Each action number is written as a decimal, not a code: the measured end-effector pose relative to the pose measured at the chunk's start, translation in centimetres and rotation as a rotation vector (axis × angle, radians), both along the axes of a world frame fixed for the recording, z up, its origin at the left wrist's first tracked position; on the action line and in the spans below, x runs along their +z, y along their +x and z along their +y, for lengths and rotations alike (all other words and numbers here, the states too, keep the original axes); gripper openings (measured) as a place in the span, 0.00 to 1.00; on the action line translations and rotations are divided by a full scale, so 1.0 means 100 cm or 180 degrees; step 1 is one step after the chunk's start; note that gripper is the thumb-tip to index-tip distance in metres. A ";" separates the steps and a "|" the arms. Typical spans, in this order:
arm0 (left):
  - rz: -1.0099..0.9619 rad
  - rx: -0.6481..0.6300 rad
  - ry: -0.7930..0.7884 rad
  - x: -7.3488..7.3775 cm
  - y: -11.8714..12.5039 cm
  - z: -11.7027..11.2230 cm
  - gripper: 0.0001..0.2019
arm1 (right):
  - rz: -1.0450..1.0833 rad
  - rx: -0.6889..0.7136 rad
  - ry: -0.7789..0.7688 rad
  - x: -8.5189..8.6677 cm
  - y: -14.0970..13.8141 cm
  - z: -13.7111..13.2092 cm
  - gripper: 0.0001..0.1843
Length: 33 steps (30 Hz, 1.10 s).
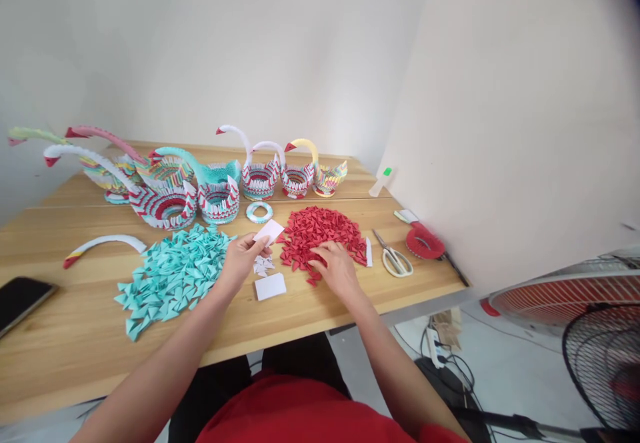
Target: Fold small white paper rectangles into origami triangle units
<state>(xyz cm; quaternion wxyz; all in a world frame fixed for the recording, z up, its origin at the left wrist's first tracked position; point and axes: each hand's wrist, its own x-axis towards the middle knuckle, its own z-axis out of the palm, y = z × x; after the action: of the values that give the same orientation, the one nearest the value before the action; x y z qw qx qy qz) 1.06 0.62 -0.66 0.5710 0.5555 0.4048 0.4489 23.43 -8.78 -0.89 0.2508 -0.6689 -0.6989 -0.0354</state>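
My left hand [244, 256] is closed on a small white paper rectangle [270, 231], pinched between thumb and fingers above the table. My right hand [336, 268] reaches to the front edge of a heap of red folded paper triangles [325, 226]. Its thumb and forefinger are bent and apart, touching or just over the red pieces. Below the left hand lie a few small white folded pieces [263, 265] and a stack of white paper rectangles [270, 287]. A large heap of teal folded triangles [175, 275] spreads left of the left hand.
Several folded-paper swan baskets [260, 179] stand along the back. A paper ring [259, 212], a loose swan neck [105, 243] and a phone [23, 303] lie on the wooden table [90, 336]. Scissors [395, 257] and a red round object [425, 243] are at right, near a fan [607, 363].
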 end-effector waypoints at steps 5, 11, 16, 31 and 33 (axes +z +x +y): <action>-0.0051 0.0057 0.0019 0.001 0.000 0.000 0.16 | -0.0552 -0.0328 -0.0313 -0.003 -0.015 0.011 0.10; -0.0118 0.0048 0.0014 0.002 0.000 0.000 0.16 | -0.0624 -0.0241 -0.0456 -0.001 -0.016 0.014 0.06; -0.0086 0.0041 0.0032 0.001 -0.001 0.001 0.16 | -0.0255 0.0007 -0.0072 -0.001 -0.012 0.007 0.08; 0.0101 0.0221 0.0085 0.001 -0.004 0.007 0.16 | 0.0360 0.0439 0.0224 0.007 -0.001 -0.002 0.16; 0.0107 0.0259 0.0083 0.002 -0.005 0.006 0.17 | 0.0235 -0.0211 0.0331 0.013 0.031 0.000 0.16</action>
<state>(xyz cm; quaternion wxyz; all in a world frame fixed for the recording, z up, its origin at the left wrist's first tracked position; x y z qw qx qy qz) 0.61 1.25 -0.46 0.5381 0.5534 0.4308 0.4676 26.51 -8.81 0.42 0.3095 -0.6786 -0.6638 -0.0553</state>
